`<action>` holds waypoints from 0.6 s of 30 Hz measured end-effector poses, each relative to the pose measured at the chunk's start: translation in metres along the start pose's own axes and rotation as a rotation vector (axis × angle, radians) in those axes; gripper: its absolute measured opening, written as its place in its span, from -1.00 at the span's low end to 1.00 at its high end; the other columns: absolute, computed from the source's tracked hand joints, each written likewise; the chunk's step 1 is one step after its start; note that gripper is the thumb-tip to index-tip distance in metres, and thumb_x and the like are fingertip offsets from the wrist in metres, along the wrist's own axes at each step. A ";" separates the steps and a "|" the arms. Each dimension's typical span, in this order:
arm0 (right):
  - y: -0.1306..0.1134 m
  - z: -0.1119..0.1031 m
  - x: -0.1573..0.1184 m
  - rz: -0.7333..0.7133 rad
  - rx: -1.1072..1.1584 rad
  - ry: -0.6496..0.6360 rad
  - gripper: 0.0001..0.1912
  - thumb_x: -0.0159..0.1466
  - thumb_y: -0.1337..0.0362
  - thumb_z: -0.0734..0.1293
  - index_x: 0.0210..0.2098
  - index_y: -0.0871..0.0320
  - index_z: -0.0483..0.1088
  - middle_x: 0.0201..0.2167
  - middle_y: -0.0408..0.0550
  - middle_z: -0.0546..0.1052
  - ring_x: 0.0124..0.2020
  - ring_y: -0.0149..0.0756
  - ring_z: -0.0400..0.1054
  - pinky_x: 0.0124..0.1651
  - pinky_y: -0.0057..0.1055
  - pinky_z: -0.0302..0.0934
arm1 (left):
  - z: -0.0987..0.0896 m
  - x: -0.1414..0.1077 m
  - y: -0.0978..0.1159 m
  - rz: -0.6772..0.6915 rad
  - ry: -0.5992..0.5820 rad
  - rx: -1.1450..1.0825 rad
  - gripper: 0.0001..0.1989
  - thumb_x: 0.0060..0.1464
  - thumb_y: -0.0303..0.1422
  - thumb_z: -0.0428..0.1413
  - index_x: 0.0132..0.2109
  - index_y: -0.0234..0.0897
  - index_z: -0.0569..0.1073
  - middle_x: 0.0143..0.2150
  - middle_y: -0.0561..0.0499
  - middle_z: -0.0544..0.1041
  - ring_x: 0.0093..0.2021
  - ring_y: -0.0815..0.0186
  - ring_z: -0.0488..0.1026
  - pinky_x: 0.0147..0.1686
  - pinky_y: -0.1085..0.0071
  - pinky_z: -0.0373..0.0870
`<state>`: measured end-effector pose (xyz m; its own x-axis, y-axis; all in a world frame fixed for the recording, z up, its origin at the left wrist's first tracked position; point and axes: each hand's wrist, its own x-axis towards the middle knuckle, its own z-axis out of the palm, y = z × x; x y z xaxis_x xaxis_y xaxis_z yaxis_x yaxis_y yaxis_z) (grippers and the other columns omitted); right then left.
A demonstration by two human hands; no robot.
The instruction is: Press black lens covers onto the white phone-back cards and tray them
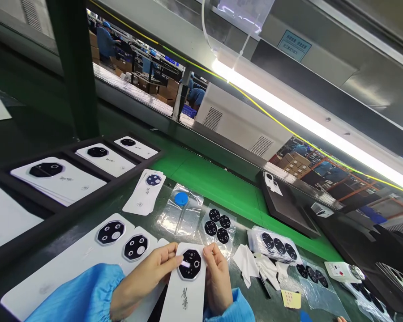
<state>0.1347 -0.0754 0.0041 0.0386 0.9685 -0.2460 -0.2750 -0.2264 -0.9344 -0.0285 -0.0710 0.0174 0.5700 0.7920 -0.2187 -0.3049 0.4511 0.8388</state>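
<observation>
My left hand [147, 273] and my right hand [216, 273] hold a white phone-back panel [176, 297] upright between them. Each pinches one edge near the top, beside the panel's black octagonal camera plate [190, 264]. My left thumb reaches the plate's rim, and a bright reflection lies across it. Under my left arm rest large white panels [74, 255] with similar black plates. Beyond my hands lie a clear bag of round black plates [218, 226], a clear bag with a blue disc [181, 199], and a small stack of white phone-back panels [144, 194].
A black compartment tray [121, 176] with white panels stands at left. To the right are a stack of bagged black plates [275, 245], crumpled white cloths [246, 264], a yellow note [291, 299] and a white bottle [344, 271]. Another person's fingertips [341, 319] show at lower right.
</observation>
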 end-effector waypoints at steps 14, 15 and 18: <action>0.001 -0.008 -0.004 0.081 -0.142 -0.431 -0.42 0.06 -0.10 0.44 -0.13 0.22 0.34 -0.65 -0.23 0.42 -0.81 -0.51 0.22 -0.76 -0.57 0.15 | -0.005 0.005 -0.009 -0.051 0.180 -0.031 -0.29 -0.20 0.07 0.24 0.01 -0.23 0.25 -0.47 0.14 0.51 -0.53 0.35 0.41 -0.53 0.47 0.30; 0.000 -0.007 -0.005 0.072 -0.131 -0.455 -0.42 0.07 -0.08 0.44 -0.11 0.22 0.34 -0.62 -0.21 0.44 -0.79 -0.50 0.25 -0.75 -0.58 0.16 | -0.005 0.004 -0.009 -0.054 0.177 -0.050 -0.29 -0.21 0.06 0.26 0.00 -0.22 0.25 -0.45 0.14 0.51 -0.53 0.36 0.41 -0.52 0.47 0.31; -0.003 -0.003 -0.008 0.045 -0.107 -0.531 -0.36 0.03 -0.05 0.47 -0.05 0.20 0.31 -0.55 -0.17 0.48 -0.72 -0.45 0.33 -0.72 -0.58 0.18 | -0.004 0.004 -0.009 -0.064 0.142 -0.129 -0.27 -0.23 0.04 0.29 0.02 -0.21 0.26 -0.42 0.12 0.52 -0.53 0.36 0.43 -0.51 0.47 0.34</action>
<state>0.1380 -0.0825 0.0081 -0.4690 0.8706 -0.1486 -0.1644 -0.2514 -0.9538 -0.0262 -0.0699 0.0071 0.4806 0.8059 -0.3457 -0.3718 0.5443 0.7521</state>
